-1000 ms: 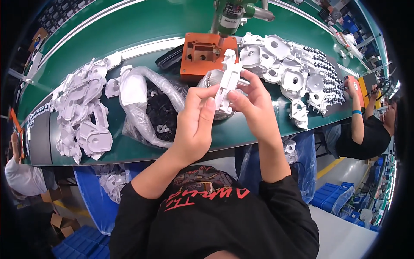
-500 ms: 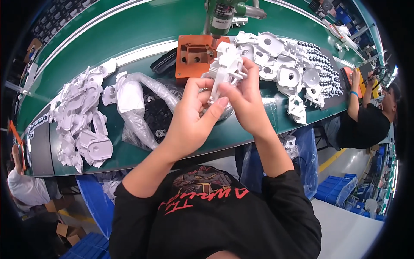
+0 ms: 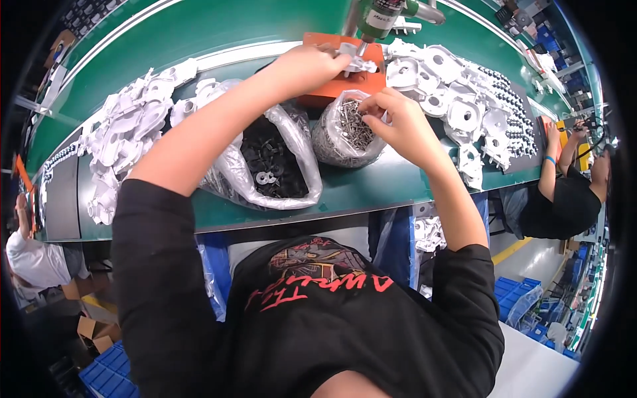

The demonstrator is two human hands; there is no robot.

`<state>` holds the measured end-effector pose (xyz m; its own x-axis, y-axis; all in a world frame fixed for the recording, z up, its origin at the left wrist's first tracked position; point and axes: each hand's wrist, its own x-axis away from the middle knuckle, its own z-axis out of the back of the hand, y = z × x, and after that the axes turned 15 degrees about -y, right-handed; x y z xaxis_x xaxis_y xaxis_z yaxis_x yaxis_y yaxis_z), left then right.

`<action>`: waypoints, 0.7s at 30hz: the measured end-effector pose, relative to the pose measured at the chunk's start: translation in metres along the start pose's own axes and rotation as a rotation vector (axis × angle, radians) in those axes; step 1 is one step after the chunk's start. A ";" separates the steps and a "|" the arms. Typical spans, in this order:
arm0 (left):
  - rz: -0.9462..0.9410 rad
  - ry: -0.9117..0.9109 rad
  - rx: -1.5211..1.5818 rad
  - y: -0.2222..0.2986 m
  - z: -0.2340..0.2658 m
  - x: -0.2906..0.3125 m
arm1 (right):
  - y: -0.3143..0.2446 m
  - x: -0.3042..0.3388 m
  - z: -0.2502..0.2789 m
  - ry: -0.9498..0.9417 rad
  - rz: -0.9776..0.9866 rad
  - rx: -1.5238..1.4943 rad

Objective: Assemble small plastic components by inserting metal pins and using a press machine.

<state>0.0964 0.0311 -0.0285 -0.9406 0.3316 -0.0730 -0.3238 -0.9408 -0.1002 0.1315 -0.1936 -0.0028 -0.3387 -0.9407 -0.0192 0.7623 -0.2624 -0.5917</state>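
Note:
My left hand (image 3: 310,67) reaches across to the orange fixture (image 3: 318,41) and its fingers grip the edge of a white plastic part (image 3: 359,63) seated on it. Right above that part points the tip of a green power screwdriver (image 3: 380,20). My right hand (image 3: 403,124) is at the mouth of a clear plastic bag of screws (image 3: 340,149), thumb and fingertips curled together over the screws. Whatever may be between those fingertips is too small to make out. Left of the screws stands an open plastic bag of small black parts (image 3: 269,156), with a few white pieces on top.
White plastic parts lie heaped on the left (image 3: 129,123) and right (image 3: 458,109) of the green table (image 3: 358,192). Rows of small dark-topped pieces (image 3: 507,113) stand at the far right. Co-workers sit at the right (image 3: 554,205) and left (image 3: 43,262). Blue bins (image 3: 514,295) are on the floor.
The white part went from between both hands into the orange fixture, still under my left hand. My right hand came away and down to the screw bag, which my hands had mostly hidden.

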 end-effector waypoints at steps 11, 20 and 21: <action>-0.010 0.149 0.126 -0.011 -0.042 -0.002 | 0.010 -0.006 -0.006 -0.125 0.013 -0.009; 0.210 0.093 0.789 0.034 0.038 0.074 | 0.016 -0.005 -0.015 -0.034 -0.039 -0.078; 0.216 -0.024 0.856 0.039 0.042 0.092 | 0.019 -0.003 -0.015 -0.018 -0.054 -0.142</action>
<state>-0.0068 0.0220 0.0029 -0.9888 0.1481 0.0171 -0.0952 -0.7161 0.6915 0.1391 -0.1930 -0.0262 -0.3661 -0.9301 0.0293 0.6573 -0.2808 -0.6994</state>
